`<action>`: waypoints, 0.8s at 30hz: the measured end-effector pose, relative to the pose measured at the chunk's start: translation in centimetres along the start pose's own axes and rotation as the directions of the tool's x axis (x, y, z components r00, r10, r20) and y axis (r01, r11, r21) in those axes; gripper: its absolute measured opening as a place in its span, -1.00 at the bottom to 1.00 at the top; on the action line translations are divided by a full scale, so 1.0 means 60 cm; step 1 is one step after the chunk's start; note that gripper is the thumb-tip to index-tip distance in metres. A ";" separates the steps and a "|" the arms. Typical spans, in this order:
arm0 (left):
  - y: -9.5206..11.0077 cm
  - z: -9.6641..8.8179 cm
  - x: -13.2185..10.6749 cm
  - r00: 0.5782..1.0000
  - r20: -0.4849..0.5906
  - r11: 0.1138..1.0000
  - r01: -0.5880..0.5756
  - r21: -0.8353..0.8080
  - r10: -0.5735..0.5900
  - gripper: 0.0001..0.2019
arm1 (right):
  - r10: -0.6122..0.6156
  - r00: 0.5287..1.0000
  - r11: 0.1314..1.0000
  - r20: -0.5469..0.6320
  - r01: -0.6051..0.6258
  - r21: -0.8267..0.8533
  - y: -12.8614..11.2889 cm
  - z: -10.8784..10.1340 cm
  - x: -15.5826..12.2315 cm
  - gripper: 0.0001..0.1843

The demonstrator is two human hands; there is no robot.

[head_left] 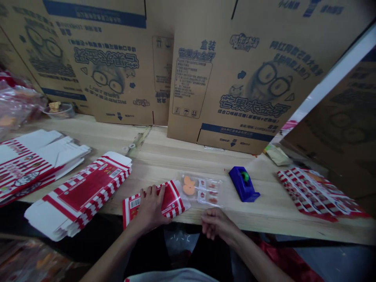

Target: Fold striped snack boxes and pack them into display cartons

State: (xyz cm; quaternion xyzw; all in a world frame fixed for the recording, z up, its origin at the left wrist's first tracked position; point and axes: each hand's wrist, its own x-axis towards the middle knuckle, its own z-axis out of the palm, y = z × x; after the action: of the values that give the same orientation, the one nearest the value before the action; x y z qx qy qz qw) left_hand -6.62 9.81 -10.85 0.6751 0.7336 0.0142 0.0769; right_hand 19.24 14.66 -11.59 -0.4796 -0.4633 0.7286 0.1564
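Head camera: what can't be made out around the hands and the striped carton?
Head view: the left hand covers the middle of the striped carton, hiding its print there.
Head view: the right hand curls at the table edge; whether it holds anything cannot be told.
Head view: labels in the clear packet are too small to read.
Head view: the bowl at back left is blurred.
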 end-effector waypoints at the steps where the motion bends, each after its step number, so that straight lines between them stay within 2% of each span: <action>1: -0.002 0.003 0.000 1.000 -0.004 1.000 -0.012 0.003 0.012 0.11 | -0.078 0.997 0.988 0.006 0.078 -0.133 -0.017 -0.012 0.002 -0.60; 2: -0.004 0.006 0.000 1.000 -0.009 1.000 -0.024 0.004 0.024 0.12 | -0.215 0.976 0.944 -0.030 0.200 -0.264 -0.038 -0.024 0.014 -0.60; 3: -0.005 0.009 0.000 0.999 -0.016 0.999 -0.034 0.006 0.034 0.12 | -0.375 0.924 0.866 -0.079 0.319 -0.384 -0.062 -0.034 0.033 -0.64; 4: -0.005 0.011 0.000 0.999 -0.024 0.999 -0.041 0.008 0.041 0.13 | -0.528 0.839 0.768 -0.131 0.406 -0.495 -0.087 -0.041 0.060 -0.70; 5: -0.004 0.013 0.000 0.998 -0.035 0.999 -0.046 0.009 0.046 0.13 | -0.629 0.762 0.674 -0.153 0.437 -0.595 -0.111 -0.045 0.091 -0.77; 6: -0.003 0.014 0.000 0.998 -0.046 0.999 -0.049 0.011 0.050 0.13 | -0.657 0.741 0.638 -0.142 0.445 -0.629 -0.132 -0.046 0.125 -0.83; 7: -0.001 0.015 0.000 0.997 -0.057 0.999 -0.051 0.012 0.051 0.13 | -0.661 0.741 0.616 -0.117 0.447 -0.648 -0.149 -0.044 0.158 -0.86; 9: 0.002 0.014 -0.001 0.996 -0.076 0.999 -0.051 0.015 0.052 0.13 | -0.608 0.794 0.614 -0.025 0.450 -0.649 -0.167 -0.035 0.214 -0.89; 12: 0.004 0.013 -0.001 0.994 -0.104 0.999 -0.042 0.011 0.043 0.11 | -0.540 0.836 0.600 0.098 0.464 -0.652 -0.159 -0.016 0.256 -0.92; 18: 0.007 0.016 0.002 0.990 -0.125 0.998 -0.064 -0.010 0.062 0.14 | -0.574 0.804 0.566 0.151 0.524 -0.636 -0.106 0.010 0.236 -0.72; 24: 0.011 0.023 0.006 0.988 -0.115 0.994 -0.106 -0.024 0.102 0.10 | -0.544 0.815 0.613 0.199 0.548 -0.570 -0.085 0.011 0.220 -0.69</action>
State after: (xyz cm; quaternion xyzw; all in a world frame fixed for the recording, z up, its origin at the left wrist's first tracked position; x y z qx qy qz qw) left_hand -5.84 10.14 -12.16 0.7093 0.7002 0.0677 0.0442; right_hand 11.12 25.87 -14.62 -0.3374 -0.7942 0.4608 0.2077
